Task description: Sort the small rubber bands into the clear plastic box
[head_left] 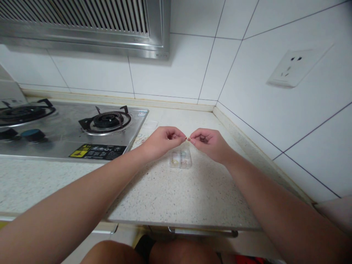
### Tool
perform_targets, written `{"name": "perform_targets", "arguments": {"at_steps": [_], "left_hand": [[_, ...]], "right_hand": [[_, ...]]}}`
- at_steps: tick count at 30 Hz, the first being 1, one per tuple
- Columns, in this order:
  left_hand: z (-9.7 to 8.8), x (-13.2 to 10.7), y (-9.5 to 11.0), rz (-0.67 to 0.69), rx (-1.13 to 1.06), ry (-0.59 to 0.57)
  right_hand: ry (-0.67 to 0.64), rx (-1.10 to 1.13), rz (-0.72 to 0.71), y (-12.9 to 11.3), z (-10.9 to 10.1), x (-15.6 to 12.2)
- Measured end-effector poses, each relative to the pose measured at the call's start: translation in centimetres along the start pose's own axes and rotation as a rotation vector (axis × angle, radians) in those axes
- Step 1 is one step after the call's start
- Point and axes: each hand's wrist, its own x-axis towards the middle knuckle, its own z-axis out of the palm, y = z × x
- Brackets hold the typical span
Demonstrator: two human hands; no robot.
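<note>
My left hand (168,141) and my right hand (209,143) meet fingertip to fingertip above the counter. Both are closed in a pinch on a small pale ring-like band (188,139), which is too small to make out fully. Just below the fingers sits a clear plastic compartment box (180,160), with a few thin coloured bands inside. More thin loose rings (140,138) lie on the counter left of my left hand, partly hidden by it. Behind them is a flat clear plastic piece (150,125), like a lid.
A steel gas stove (66,128) with black burners borders the work area on the left. The range hood (156,47) hangs above it. Tiled walls meet behind and to the right, with a socket (288,68). The speckled counter (189,194) ends in front of my knees.
</note>
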Motion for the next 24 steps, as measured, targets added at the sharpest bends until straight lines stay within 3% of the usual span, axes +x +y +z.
{"name": "perform_targets", "arguments": {"at_steps": [16,24], "left_hand": [[-0.02,-0.12,0.71,-0.095,0.017,-0.009],[0.07,0.0,0.35,-0.146,-0.042,-0.066]], "right_hand": [[0.045,-0.011,-0.021,0.02,-0.05,0.06],[-0.006,-0.019,-0.023,-0.16,0.01,-0.03]]}}
